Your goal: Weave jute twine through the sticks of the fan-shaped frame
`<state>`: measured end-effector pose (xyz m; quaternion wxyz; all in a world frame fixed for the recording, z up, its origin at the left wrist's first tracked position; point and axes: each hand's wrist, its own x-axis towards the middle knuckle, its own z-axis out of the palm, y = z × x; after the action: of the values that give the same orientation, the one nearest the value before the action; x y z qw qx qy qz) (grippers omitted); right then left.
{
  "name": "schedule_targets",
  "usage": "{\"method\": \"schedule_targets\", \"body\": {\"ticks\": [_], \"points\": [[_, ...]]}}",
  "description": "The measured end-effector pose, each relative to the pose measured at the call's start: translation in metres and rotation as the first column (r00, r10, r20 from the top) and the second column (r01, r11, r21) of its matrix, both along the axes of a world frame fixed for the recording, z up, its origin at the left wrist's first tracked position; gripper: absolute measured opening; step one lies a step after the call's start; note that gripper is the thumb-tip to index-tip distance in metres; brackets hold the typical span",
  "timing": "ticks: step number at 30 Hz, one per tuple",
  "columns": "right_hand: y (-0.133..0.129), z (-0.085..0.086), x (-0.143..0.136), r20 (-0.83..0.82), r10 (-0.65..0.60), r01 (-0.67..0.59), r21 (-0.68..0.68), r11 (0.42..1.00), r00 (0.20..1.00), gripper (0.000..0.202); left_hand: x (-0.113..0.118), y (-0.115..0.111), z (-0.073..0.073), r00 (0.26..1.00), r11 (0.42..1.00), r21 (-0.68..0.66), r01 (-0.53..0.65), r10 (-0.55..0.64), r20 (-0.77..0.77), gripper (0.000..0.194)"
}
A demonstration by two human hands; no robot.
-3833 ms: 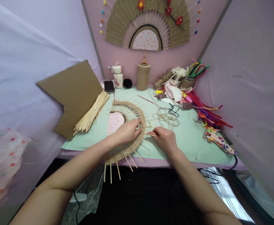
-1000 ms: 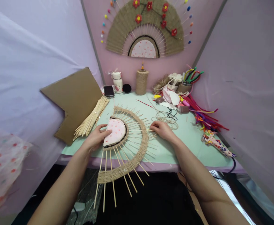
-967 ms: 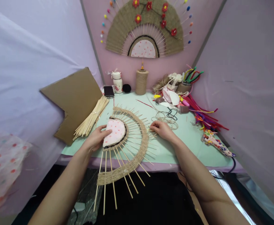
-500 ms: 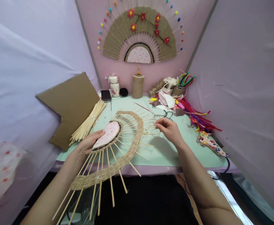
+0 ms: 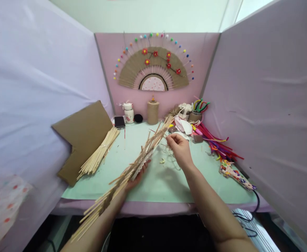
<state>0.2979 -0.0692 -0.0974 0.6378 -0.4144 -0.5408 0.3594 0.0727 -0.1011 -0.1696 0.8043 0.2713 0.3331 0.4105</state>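
In the head view a half-round fan [image 5: 119,185] of thin wooden sticks, woven across with twine, is turned almost edge-on. It slants from the lower left up to the table's middle. My left hand [image 5: 139,176] is closed on its pale centre piece, partly hidden behind the fan. Right of the fan's upper end, my right hand [image 5: 179,150] is closed in a pinch. A thin strand of twine [image 5: 171,154] seems to run from those fingertips, with loose loops hanging below them.
A bundle of sticks [image 5: 99,152] lies left beside brown cardboard [image 5: 86,127]. At the back stand a white bottle [image 5: 128,113] and a twine spool [image 5: 152,112]. Pipe cleaners [image 5: 218,141] and a patterned glue gun [image 5: 236,175] lie right. A finished fan [image 5: 153,68] hangs behind.
The fan has swung from facing me to nearly edge-on, and my left hand has moved right with it. My right hand is slightly further left, still pinching. The view has tilted upward.
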Motion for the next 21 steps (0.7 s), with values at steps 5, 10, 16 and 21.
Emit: {"method": "schedule_targets", "body": {"ticks": [5, 10, 16, 21], "points": [[0.015, 0.008, -0.019, 0.094, 0.087, -0.088, 0.008, 0.996, 0.992, 0.03, 0.002, -0.003, -0.005, 0.912, 0.984, -0.16, -0.073, 0.131, 0.389, 0.056], [0.022, -0.014, -0.036, 0.1, 0.137, -0.131, -0.065, 0.989, 0.986, 0.031, -0.003, -0.013, -0.002, 0.845, 0.975, -0.147, -0.167, 0.218, 0.487, 0.063], [0.027, -0.042, -0.042, 0.024, 0.18, -0.172, -0.196, 0.965, 0.983, 0.035, 0.001, -0.02, 0.001, 0.818, 0.973, -0.132, -0.189, 0.23, 0.527, 0.057], [0.028, -0.053, -0.054, -0.056, 0.189, -0.197, -0.321, 0.926, 0.98, 0.038, 0.002, -0.025, 0.007, 0.818, 0.967, -0.157, -0.201, 0.254, 0.516, 0.043]]}}
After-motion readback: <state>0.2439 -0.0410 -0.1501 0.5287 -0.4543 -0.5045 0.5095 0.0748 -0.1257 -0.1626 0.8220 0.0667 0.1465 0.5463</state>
